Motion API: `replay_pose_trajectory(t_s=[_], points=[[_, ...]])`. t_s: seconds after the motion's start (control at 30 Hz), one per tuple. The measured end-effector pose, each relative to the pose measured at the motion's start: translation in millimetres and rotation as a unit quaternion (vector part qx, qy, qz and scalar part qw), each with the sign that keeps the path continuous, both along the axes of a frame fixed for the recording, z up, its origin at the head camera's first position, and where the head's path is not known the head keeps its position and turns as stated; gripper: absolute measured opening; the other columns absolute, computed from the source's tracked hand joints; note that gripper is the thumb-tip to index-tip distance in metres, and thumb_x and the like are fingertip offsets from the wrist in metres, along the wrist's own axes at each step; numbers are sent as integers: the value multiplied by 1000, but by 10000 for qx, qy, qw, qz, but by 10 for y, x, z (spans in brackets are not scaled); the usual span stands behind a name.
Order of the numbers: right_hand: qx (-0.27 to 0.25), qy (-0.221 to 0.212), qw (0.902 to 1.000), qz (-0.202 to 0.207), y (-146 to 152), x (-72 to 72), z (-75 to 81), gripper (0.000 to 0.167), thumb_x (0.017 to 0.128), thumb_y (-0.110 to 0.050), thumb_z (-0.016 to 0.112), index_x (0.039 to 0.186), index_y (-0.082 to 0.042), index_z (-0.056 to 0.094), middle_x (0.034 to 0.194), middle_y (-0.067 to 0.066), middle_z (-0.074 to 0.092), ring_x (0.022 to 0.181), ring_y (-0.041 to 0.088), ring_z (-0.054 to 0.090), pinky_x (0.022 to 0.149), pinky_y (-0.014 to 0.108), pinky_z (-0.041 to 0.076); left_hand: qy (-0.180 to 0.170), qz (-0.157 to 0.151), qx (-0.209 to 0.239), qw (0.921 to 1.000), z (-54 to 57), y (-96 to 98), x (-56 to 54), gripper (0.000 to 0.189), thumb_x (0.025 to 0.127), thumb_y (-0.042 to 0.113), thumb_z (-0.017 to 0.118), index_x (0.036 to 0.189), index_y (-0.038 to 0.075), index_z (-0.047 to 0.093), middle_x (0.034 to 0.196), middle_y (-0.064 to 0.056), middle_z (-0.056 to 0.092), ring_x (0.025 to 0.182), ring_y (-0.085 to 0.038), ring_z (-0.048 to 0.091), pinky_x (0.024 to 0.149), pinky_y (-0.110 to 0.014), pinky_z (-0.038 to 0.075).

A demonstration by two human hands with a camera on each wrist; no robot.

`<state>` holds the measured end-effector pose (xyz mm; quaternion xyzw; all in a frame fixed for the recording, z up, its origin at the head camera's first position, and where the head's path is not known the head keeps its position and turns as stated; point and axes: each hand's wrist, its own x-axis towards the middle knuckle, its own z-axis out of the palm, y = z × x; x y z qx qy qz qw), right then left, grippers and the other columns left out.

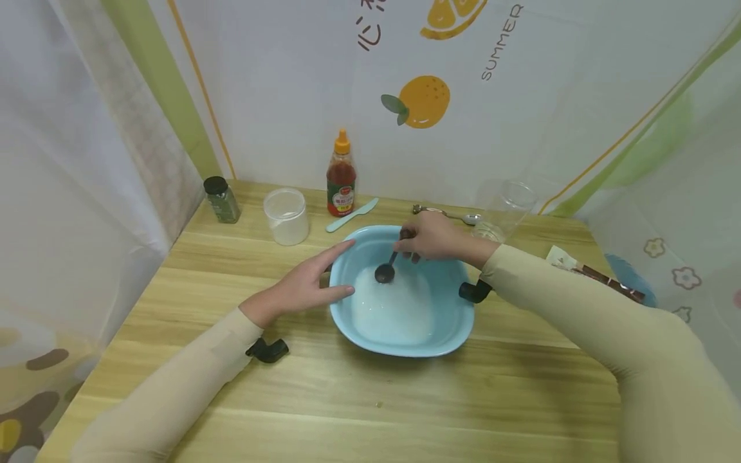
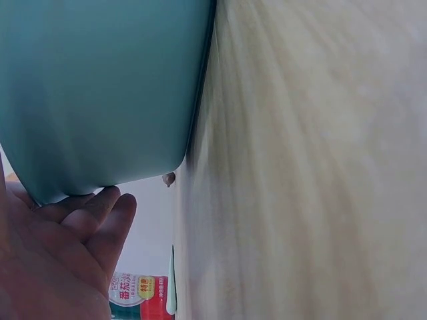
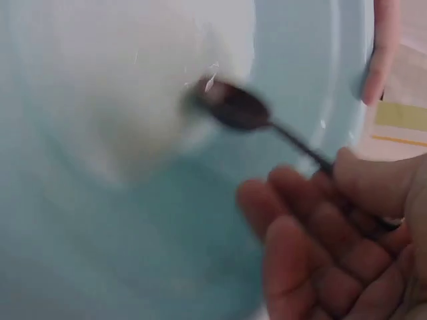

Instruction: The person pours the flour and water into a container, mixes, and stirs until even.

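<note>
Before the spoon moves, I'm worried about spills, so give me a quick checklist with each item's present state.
1. Right hand gripping the dark spoon: ok.
2. Left hand holding the blue basin at its side: ok.
3. Basin standing on the table: ok.
4. White liquid lying below the rim: ok.
5. Right sleeve free of the clear cup: cannot tell; the arm overlaps it in the head view.
6. Liquid evenly mixed: cannot tell.

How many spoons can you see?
2: a dark spoon in the right hand, a silver spoon on the table behind the blue basin. Others may be hidden.
</note>
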<state>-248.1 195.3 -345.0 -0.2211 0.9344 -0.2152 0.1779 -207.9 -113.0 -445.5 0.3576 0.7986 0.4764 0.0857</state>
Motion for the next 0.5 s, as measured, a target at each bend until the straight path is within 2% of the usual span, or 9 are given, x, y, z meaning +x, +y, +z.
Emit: replay_pose_trajectory(t_s=[0.07, 0.1, 0.17, 0.2, 0.3, 0.37, 0.43, 0.5], points=[[444, 460, 9979, -32, 52, 33, 65, 29, 108, -28, 76, 85, -11, 77, 69, 0, 71, 63, 15, 65, 62, 32, 51, 28, 5, 13, 10000, 2, -2, -9, 92, 102, 26, 79, 177, 9, 28, 172, -16, 46, 142, -34, 62, 113, -53, 57], [685, 550, 9961, 21, 70, 54, 95, 31, 107, -28, 76, 80, -13, 73, 65, -1, 66, 60, 15, 60, 61, 33, 47, 32, -2, 26, 10000, 4, -4, -10, 92, 102, 26, 79, 176, 8, 28, 171, -16, 47, 141, -34, 62, 113, -54, 57], [1014, 443, 9934, 295, 84, 91, 138, 34, 107, -28, 75, 76, -15, 69, 62, -2, 62, 59, 16, 54, 61, 33, 42, 60, -4, 36, 10000, 4, -9, -12, 92, 101, 26, 79, 176, 7, 28, 170, -16, 48, 141, -34, 63, 114, -54, 55], [1021, 303, 9932, 477, 80, 101, 141, 33, 107, -27, 75, 77, -15, 70, 62, -3, 63, 59, 16, 55, 61, 33, 43, 78, -4, 40, 10000, 2, -10, -13, 92, 101, 26, 79, 176, 7, 28, 169, -16, 49, 140, -34, 63, 114, -54, 55], [713, -246, 9931, 902, 43, 107, 116, 27, 108, -27, 74, 87, -11, 76, 70, -3, 70, 67, 19, 67, 63, 32, 48, 112, -3, 42, 9999, -1, -16, -8, 92, 101, 27, 78, 176, 7, 28, 169, -16, 49, 140, -33, 64, 115, -54, 55], [307, -433, 9944, 919, 17, 93, 80, 24, 109, -26, 74, 96, -7, 80, 76, -3, 75, 76, 22, 73, 67, 32, 53, 136, -4, 36, 9999, -5, -14, -9, 92, 102, 27, 78, 176, 7, 28, 170, -16, 49, 140, -33, 63, 115, -54, 55], [46, -259, 9968, 750, 16, 81, 59, 23, 109, -25, 74, 99, -5, 82, 78, -2, 77, 78, 23, 76, 68, 32, 54, 157, -14, 22, 9999, -8, -9, -13, 92, 102, 28, 78, 176, 8, 28, 170, -16, 48, 141, -33, 63, 115, -54, 55], [12, 110, 9985, 535, 47, 73, 52, 22, 108, -23, 75, 98, -5, 82, 76, -1, 76, 73, 21, 73, 66, 32, 53, 161, -32, 22, 9999, -1, -2, -13, 92, 102, 28, 78, 176, 7, 28, 170, -16, 48, 140, -33, 63, 115, -54, 55]])
